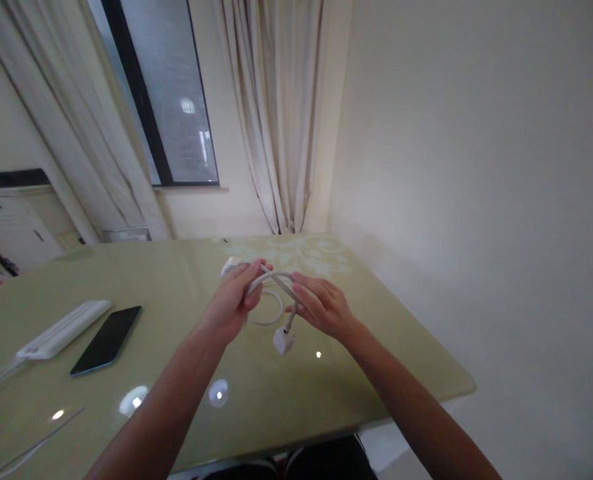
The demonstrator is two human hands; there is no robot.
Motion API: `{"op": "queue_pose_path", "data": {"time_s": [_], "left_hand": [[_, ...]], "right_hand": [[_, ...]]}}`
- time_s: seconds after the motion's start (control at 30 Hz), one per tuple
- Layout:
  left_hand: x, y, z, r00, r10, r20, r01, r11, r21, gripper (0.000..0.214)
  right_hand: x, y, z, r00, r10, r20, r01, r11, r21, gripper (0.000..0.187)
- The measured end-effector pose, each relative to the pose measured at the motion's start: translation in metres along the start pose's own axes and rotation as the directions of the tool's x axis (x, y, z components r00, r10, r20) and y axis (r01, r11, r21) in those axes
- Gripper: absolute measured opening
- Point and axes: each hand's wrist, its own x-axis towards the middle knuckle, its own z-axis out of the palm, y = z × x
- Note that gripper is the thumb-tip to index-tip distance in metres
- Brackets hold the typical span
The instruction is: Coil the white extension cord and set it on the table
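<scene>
A white cable (276, 275) is looped between my two hands above the table. My left hand (234, 300) is closed around the left side of the loop. Just past its fingers shows a white block (231, 265), perhaps a charger, partly hidden by the hand. My right hand (324, 303) pinches the cable at the right side of the loop. Below those fingers hangs the cable's end with a white plug (283, 340). A thinner white loop of cord (280, 310) curves down between the hands.
The glossy green tabletop (376, 347) reaches to the wall on the right. At left lie a white power strip (66, 330) with its cord and a dark phone (107, 340). A thin pale cord (36, 445) lies near the front left. Curtains (281, 120) and a window stand behind.
</scene>
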Motion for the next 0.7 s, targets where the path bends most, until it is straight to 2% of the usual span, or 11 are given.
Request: {"op": "queue_pose_path", "data": {"time_s": [0.07, 0.17, 0.27, 0.33, 0.37, 0.47, 0.5, 0.57, 0.63, 0.7], "left_hand": [[0.005, 0.009, 0.001, 0.995, -0.1, 0.0, 0.1, 0.993, -0.059, 0.023], [0.018, 0.017, 0.002, 0.986, -0.145, -0.078, 0.137, 0.985, -0.104, 0.009], [0.039, 0.027, -0.011, 0.955, -0.113, -0.273, 0.069, 0.984, -0.166, 0.017], [0.055, 0.039, -0.032, 0.896, -0.059, -0.439, -0.04, 0.977, -0.212, 0.023], [0.063, 0.045, -0.046, 0.874, -0.018, -0.486, -0.101, 0.971, -0.218, 0.024], [0.078, 0.068, -0.091, 0.825, 0.142, -0.546, -0.272, 0.948, -0.164, 0.027], [0.081, 0.075, -0.105, 0.785, 0.186, -0.59, -0.313, 0.942, -0.119, 0.028], [0.084, 0.085, -0.13, 0.736, 0.207, -0.644, -0.338, 0.937, -0.085, 0.03], [0.086, 0.091, -0.151, 0.69, 0.229, -0.687, -0.327, 0.945, -0.013, 0.029], [0.088, 0.093, -0.17, 0.634, 0.315, -0.706, -0.315, 0.939, 0.136, 0.027]], "right_hand": [[0.01, -0.003, -0.005, 0.995, -0.048, 0.089, 0.049, 0.999, -0.01, 0.032], [0.024, -0.01, -0.012, 0.973, -0.132, 0.19, 0.123, 0.991, 0.058, 0.025], [0.03, -0.014, -0.02, 0.94, -0.26, 0.223, 0.23, 0.961, 0.152, 0.018], [0.025, -0.009, -0.027, 0.918, -0.301, 0.256, 0.256, 0.947, 0.195, 0.016], [0.02, -0.003, -0.031, 0.912, -0.303, 0.276, 0.251, 0.945, 0.208, 0.013], [-0.003, 0.032, -0.052, 0.898, -0.293, 0.328, 0.239, 0.951, 0.194, 0.009], [-0.012, 0.048, -0.062, 0.883, -0.306, 0.355, 0.263, 0.95, 0.166, 0.011], [-0.027, 0.084, -0.086, 0.87, -0.295, 0.395, 0.295, 0.954, 0.062, 0.016], [-0.039, 0.12, -0.116, 0.852, -0.207, 0.48, 0.29, 0.951, -0.105, 0.026], [-0.051, 0.151, -0.148, 0.826, -0.041, 0.562, 0.231, 0.934, -0.273, 0.033]]}}
